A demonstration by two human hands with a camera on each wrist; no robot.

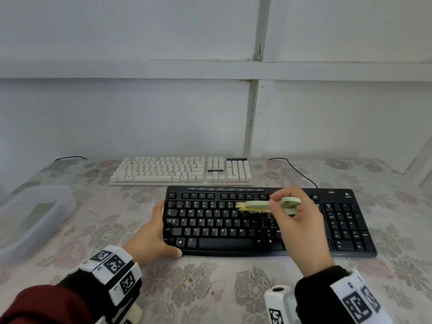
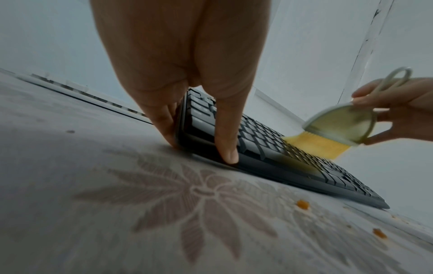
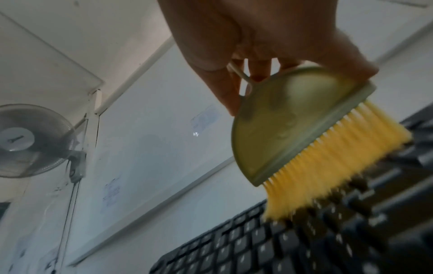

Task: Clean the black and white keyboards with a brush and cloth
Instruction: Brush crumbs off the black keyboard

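Note:
The black keyboard (image 1: 210, 230) lies near me on the flowered tablecloth, with the white keyboard (image 1: 180, 170) just behind it. My left hand (image 1: 154, 235) braces the black keyboard's left end: straight fingers (image 2: 164, 120) lie against its side, and the thumb (image 2: 227, 144) presses on the front rim. My right hand (image 1: 294, 213) grips a pale green brush (image 1: 264, 204) with yellow bristles (image 3: 328, 166). The bristles rest on the keys right of the middle, around the upper letter rows, and look blurred. No cloth shows in any view.
A clear plastic tub (image 1: 35, 218) stands at the table's left side. Orange crumbs (image 1: 190, 279) lie on the cloth in front of the black keyboard, and a few sit on the white one. A black cable (image 1: 301, 174) runs back right. The wall rises right behind the table.

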